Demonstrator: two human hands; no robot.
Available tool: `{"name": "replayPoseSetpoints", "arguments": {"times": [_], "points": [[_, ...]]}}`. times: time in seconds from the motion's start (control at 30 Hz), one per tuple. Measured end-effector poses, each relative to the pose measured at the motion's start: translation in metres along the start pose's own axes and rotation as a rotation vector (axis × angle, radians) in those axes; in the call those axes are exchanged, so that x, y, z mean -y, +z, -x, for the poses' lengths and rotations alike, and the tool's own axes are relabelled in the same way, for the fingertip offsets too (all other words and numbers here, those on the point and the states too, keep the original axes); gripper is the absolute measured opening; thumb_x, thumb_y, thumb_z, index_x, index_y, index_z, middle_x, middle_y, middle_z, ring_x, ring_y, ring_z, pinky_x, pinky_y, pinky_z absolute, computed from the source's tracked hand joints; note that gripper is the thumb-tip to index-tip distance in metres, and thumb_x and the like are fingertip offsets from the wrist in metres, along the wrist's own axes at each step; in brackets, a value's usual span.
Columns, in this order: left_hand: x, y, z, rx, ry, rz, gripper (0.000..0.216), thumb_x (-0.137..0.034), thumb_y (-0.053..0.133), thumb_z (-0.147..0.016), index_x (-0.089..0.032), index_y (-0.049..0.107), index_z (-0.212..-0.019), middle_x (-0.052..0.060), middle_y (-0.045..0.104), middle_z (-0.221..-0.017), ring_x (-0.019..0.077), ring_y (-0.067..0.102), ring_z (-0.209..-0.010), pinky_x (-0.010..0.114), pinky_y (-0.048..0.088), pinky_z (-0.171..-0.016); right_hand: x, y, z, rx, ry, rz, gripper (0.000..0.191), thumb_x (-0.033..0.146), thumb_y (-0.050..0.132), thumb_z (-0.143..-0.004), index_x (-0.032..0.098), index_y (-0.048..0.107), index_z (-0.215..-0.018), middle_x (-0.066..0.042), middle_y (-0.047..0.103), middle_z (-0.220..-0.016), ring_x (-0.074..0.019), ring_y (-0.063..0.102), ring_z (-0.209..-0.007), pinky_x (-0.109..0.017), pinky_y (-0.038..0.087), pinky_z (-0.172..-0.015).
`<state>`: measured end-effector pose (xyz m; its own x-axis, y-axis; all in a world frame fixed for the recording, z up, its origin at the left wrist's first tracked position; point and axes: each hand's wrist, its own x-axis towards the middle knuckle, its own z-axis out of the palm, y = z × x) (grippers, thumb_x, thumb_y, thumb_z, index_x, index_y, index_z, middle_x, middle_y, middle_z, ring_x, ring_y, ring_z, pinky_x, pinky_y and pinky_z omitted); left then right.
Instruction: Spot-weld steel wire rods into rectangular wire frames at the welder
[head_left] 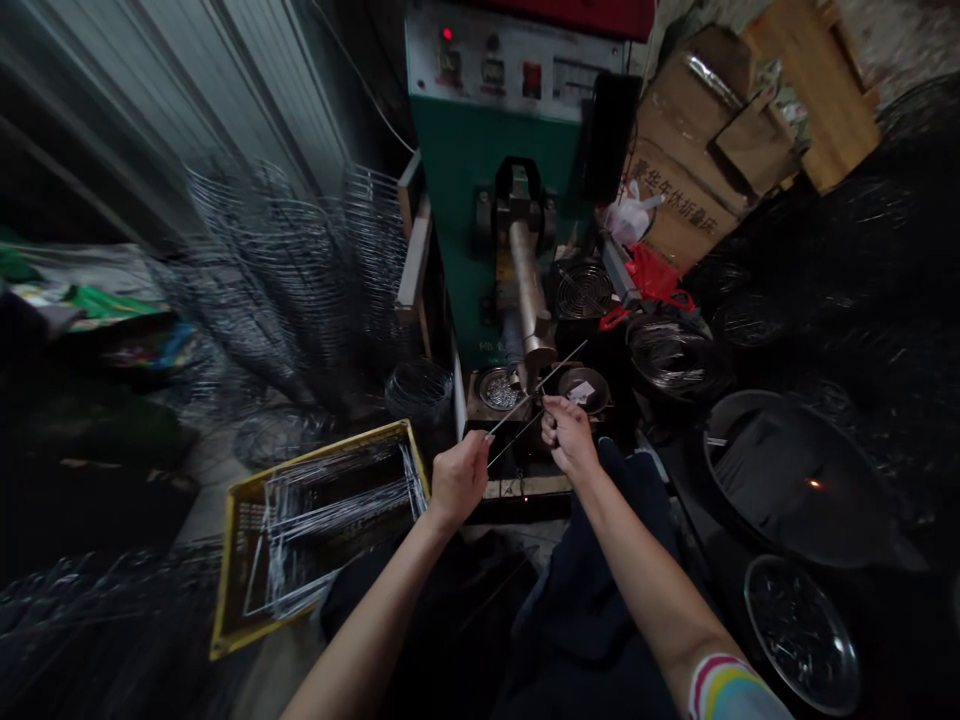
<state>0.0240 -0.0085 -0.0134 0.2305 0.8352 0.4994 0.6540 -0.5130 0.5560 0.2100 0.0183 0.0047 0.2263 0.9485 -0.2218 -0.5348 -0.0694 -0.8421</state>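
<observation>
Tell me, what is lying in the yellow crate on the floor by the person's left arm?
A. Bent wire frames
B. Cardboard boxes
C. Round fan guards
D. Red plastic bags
A: the yellow crate holds a loose pile of thin, shiny wire frames with straight sides, much like the thin wire pieces that the left hand and right hand hold up in front of the green machine.

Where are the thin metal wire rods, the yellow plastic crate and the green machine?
Thin metal wire rods [559, 368], head view, bare upper stretch.
Yellow plastic crate [238, 493], head view, upper left rim.
Green machine [457, 150], head view, front panel.
</observation>
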Motion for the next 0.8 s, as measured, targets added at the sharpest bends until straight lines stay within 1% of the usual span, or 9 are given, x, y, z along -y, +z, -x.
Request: {"name": "replayPoseSetpoints", "arguments": {"times": [0.13,0.27,0.37,0.43,0.53,0.63,0.73,0.77,0.8], "points": [[0.002,-0.002,-0.004,0.014,-0.012,0.012,0.026,-0.029,0.040,-0.098,-0.017,0.058,-0.082,-0.001,0.055,-0.061,0.0107,0.052,-0.052,0.021,0.036,-0.055,-0.001,0.001,-0.003,-0.003,-0.009,0.000,0.032,0.038,0.078,-0.062,0.017,0.055,-0.069,0.011,0.038,-0.043,-0.0018,0.027,-0.033,-0.016,0.016,-0.033],[0.004,-0.002,-0.007,0.047,-0.044,0.037,0.028,-0.031,0.040,-0.098,-0.018,0.059,-0.082,-0.001,0.056,-0.062,0.0100,0.052,-0.051,0.021,0.036,-0.055,0.000,0.000,-0.006,0.003,-0.007,0.035,0.031,0.039,0.077,-0.063,0.017,0.057,-0.071,0.011,0.041,-0.044,-0.0018,0.027,-0.034,-0.016,0.017,-0.033],[0.006,-0.003,-0.009,0.069,-0.065,0.071,0.027,-0.032,0.040,-0.098,-0.018,0.059,-0.083,-0.002,0.056,-0.061,0.0098,0.051,-0.052,0.020,0.036,-0.055,0.004,-0.010,0.002,0.017,0.006,0.130,0.033,0.042,0.076,-0.065,0.016,0.060,-0.076,0.010,0.042,-0.046,-0.0022,0.029,-0.036,-0.015,0.020,-0.035],[0.007,-0.005,-0.011,0.085,-0.058,0.088,0.027,-0.031,0.040,-0.098,-0.018,0.057,-0.081,-0.003,0.053,-0.059,0.0093,0.049,-0.050,0.020,0.035,-0.053,0.006,-0.026,0.015,0.032,0.026,0.252,0.034,0.045,0.074,-0.067,0.016,0.059,-0.077,0.010,0.043,-0.048,-0.0028,0.032,-0.036,-0.015,0.021,-0.035],[0.006,-0.008,-0.012,0.083,-0.015,0.073,0.028,-0.029,0.040,-0.097,-0.018,0.053,-0.076,-0.004,0.050,-0.056,0.0089,0.046,-0.047,0.020,0.032,-0.051,0.004,-0.064,0.046,0.095,0.086,0.507,0.035,0.049,0.070,-0.072,0.017,0.058,-0.077,0.008,0.045,-0.052,-0.0040,0.035,-0.038,-0.016,0.024,-0.037],[0.000,-0.013,-0.005,0.119,0.110,-0.022,0.028,-0.027,0.040,-0.097,-0.018,0.054,-0.075,-0.002,0.055,-0.057,0.0099,0.050,-0.049,0.021,0.033,-0.051,-0.004,-0.101,0.079,0.178,0.127,0.782,0.036,0.053,0.062,-0.077,0.018,0.057,-0.074,0.005,0.049,-0.054,-0.0073,0.041,-0.041,-0.020,0.031,-0.041],[0.002,-0.024,0.015,0.240,0.248,-0.143,0.025,-0.025,0.043,-0.095,-0.018,0.060,-0.078,0.001,0.060,-0.061,0.0121,0.055,-0.054,0.022,0.033,-0.052,-0.012,-0.121,0.103,0.317,0.052,1.103,0.030,0.048,0.054,-0.084,0.019,0.062,-0.082,-0.001,0.061,-0.066,-0.0140,0.055,-0.056,-0.026,0.043,-0.054],[0.008,-0.031,0.025,0.268,0.223,-0.147,0.023,-0.026,0.046,-0.093,-0.019,0.062,-0.078,0.001,0.061,-0.060,0.0126,0.055,-0.054,0.023,0.033,-0.052,-0.015,-0.123,0.109,0.386,0.019,1.207,0.028,0.045,0.052,-0.086,0.020,0.064,-0.087,-0.003,0.065,-0.074,-0.0165,0.059,-0.064,-0.028,0.045,-0.061],[0.016,-0.039,0.037,0.270,0.151,-0.130,0.021,-0.027,0.050,-0.090,-0.019,0.063,-0.076,0.001,0.060,-0.059,0.0129,0.055,-0.055,0.023,0.034,-0.053,-0.018,-0.125,0.113,0.462,-0.008,1.294,0.027,0.042,0.051,-0.087,0.021,0.066,-0.093,-0.005,0.068,-0.083,-0.0189,0.062,-0.073,-0.030,0.047,-0.069]]}}
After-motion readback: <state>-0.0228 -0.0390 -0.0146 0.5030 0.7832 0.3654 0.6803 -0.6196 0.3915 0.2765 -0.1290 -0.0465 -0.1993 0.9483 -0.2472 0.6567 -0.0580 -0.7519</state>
